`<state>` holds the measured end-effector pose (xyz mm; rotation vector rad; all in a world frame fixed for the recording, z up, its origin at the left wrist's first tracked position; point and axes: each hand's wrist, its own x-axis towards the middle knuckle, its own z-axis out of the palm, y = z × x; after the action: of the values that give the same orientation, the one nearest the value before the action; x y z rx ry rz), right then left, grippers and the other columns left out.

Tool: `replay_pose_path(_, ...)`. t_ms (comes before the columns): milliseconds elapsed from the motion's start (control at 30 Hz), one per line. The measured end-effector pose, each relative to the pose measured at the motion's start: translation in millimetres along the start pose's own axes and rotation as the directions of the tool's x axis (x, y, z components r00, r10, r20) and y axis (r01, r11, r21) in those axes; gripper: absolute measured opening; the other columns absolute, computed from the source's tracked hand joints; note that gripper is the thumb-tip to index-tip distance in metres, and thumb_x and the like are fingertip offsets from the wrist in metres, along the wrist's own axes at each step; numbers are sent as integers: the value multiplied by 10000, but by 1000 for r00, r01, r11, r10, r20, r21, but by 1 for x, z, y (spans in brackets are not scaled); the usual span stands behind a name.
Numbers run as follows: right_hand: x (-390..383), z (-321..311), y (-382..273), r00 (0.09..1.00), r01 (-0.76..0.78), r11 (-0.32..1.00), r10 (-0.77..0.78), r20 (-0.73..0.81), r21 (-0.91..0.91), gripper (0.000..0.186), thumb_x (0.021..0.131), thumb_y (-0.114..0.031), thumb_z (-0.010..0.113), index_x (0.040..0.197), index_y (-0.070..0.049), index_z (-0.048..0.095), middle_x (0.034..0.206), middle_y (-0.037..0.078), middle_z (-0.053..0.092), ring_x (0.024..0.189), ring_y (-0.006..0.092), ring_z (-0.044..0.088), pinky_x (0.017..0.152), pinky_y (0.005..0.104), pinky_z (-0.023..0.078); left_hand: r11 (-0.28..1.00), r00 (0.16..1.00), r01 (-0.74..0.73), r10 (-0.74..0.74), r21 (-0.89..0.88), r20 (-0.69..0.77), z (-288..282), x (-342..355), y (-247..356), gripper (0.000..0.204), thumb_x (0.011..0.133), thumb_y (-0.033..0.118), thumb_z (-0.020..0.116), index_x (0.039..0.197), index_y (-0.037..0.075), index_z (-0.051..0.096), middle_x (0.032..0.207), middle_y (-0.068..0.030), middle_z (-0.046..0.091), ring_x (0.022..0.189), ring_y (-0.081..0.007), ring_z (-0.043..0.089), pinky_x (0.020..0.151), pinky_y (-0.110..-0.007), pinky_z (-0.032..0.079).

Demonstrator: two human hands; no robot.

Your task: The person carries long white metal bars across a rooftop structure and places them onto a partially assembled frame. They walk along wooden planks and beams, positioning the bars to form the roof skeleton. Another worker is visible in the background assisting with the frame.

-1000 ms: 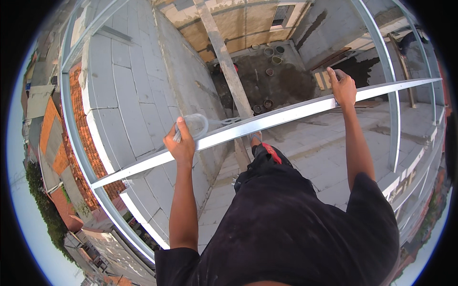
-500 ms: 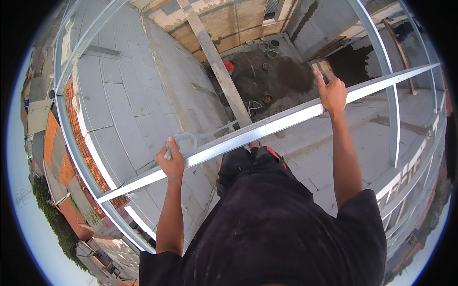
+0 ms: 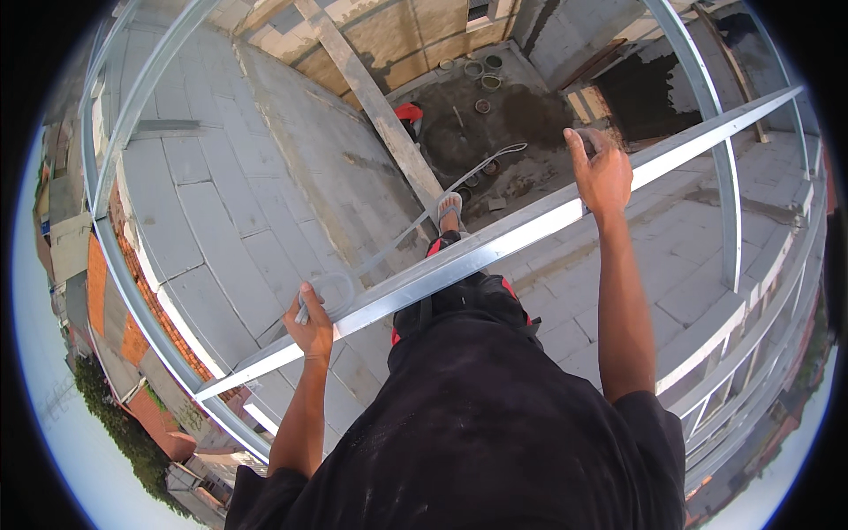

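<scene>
A shiny metal beam [image 3: 495, 245] crosses in front of my body, sloping up to the right. My left hand [image 3: 309, 325] is closed on a coiled clear hose [image 3: 340, 287], with the wrist against the beam. The hose runs out beyond the beam and hangs in a loop past my foot. My right hand [image 3: 604, 177] lies over the beam farther right, fingers curled at its far side and thumb raised; the fingertips are partly hidden. One sandalled foot [image 3: 449, 210] shows at the near end of a narrow plank [image 3: 375, 102].
Far below, a dark wet floor [image 3: 459, 124] holds several buckets [image 3: 491, 82] and a person in red [image 3: 408, 112]. Grey block walls [image 3: 212, 203] stand at left and right. Curved-looking metal posts [image 3: 726, 212] join the beam. Rooftops [image 3: 159, 424] lie outside at left.
My foot has come into view beyond the beam, beside the plank. The hose's loop has swung out farther to the right. Both hands stay at the beam.
</scene>
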<state>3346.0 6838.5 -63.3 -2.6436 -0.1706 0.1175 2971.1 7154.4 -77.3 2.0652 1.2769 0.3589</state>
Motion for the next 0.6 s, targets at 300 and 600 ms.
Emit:
replay_pose_path(300, 6, 3, 6, 998, 27, 994, -20, -67, 108, 350, 945, -444, 690, 1007, -108, 767, 828, 96, 746, 766, 290, 713, 696, 384, 534, 991, 995, -73, 65, 108, 75, 4, 8, 7, 670, 1070, 489, 466, 706, -54, 611, 581, -87, 558, 563, -184, 523, 570, -378, 414)
replay_pose_path(600, 12, -4, 3, 999, -20, 995, 23, -32, 98, 323, 926, -392, 716, 1006, -83, 761, 834, 103, 742, 762, 289, 705, 701, 376, 533, 988, 979, 88, -109, 124, 174, 7, 9, 10, 708, 1058, 536, 470, 688, -50, 612, 547, -69, 528, 539, -154, 493, 533, -355, 388)
